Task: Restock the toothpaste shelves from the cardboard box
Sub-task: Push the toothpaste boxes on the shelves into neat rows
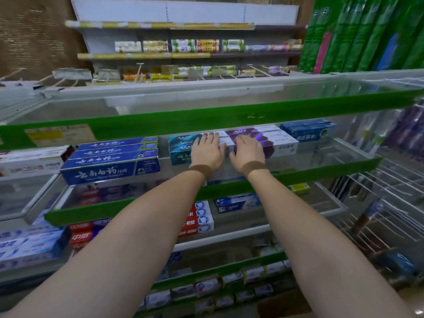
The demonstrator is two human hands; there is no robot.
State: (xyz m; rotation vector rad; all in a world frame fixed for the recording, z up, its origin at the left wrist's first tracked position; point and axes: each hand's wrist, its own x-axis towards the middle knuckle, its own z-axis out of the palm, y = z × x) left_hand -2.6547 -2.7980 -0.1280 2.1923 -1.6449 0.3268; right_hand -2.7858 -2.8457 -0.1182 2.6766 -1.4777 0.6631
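Both arms reach into the second green-fronted shelf [321, 172]. My left hand [207, 150] lies flat with straight fingers on the stack of teal toothpaste boxes [180, 149]. Beside it, my right hand [247, 153] rests palm down on the purple-and-white toothpaste boxes [278, 143]; its fingers look loosely bent over their top. A stack of dark blue toothpaste boxes [110, 160] sits to the left on the same shelf. Light blue boxes [308, 130] stand at the back right. A corner of the cardboard box [282, 306] shows at the bottom edge.
Above is a clear shelf with a green front strip [206, 118]. Lower shelves hold red-and-white boxes [197, 218] and several small boxes [206, 286]. White wire racks [380, 203] jut out at the right. Green packs [367, 31] hang top right.
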